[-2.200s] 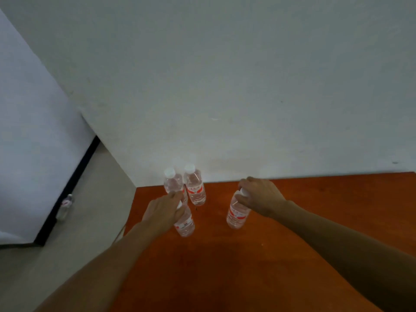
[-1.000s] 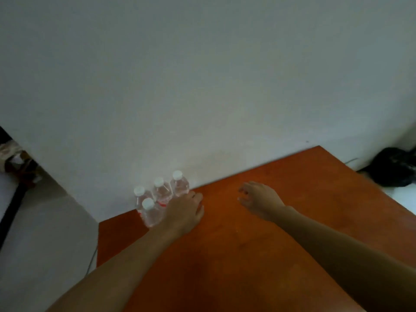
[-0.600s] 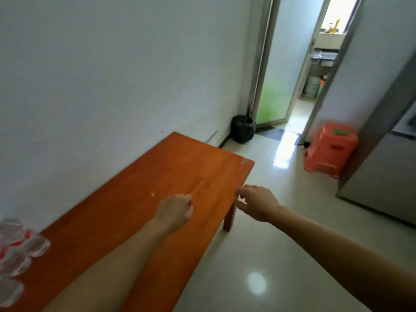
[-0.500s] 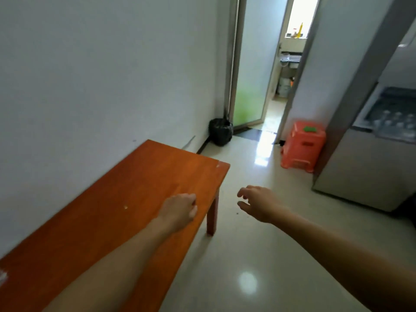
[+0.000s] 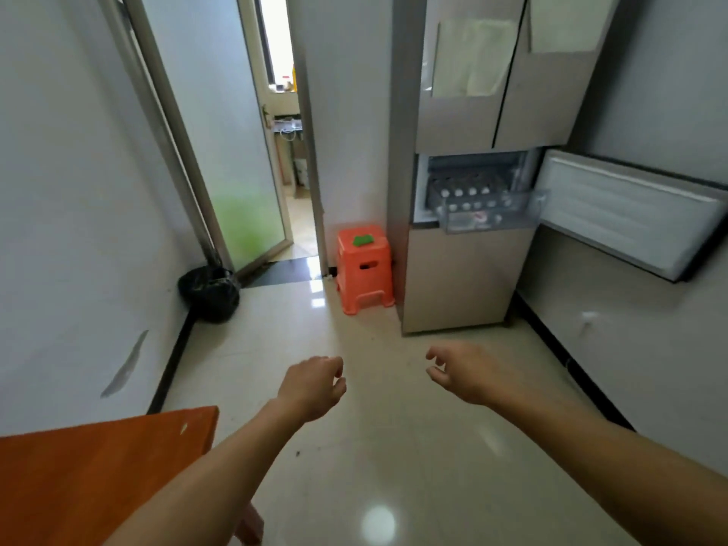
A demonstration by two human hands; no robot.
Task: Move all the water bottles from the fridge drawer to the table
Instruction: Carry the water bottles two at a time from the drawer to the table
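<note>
The fridge (image 5: 468,285) stands ahead at the right with its middle door (image 5: 630,208) swung open. A clear drawer (image 5: 490,216) is pulled out of it, and several water bottles (image 5: 467,191) with white caps stand inside in rows. My left hand (image 5: 313,386) and my right hand (image 5: 465,372) are stretched out over the floor, both holding nothing, fingers loosely curled and apart. The corner of the orange-brown table (image 5: 106,466) shows at the lower left; the bottles set on it are out of view.
An orange plastic stool (image 5: 364,269) with a green object on top stands left of the fridge. A black bag (image 5: 208,287) lies against the left wall by a frosted glass door (image 5: 232,159). Glossy tiled floor (image 5: 378,447) lies between me and the fridge.
Both hands let go of bottles on the table and came away holding nothing. The view swung right from the table to the fridge with its pulled-out drawer.
</note>
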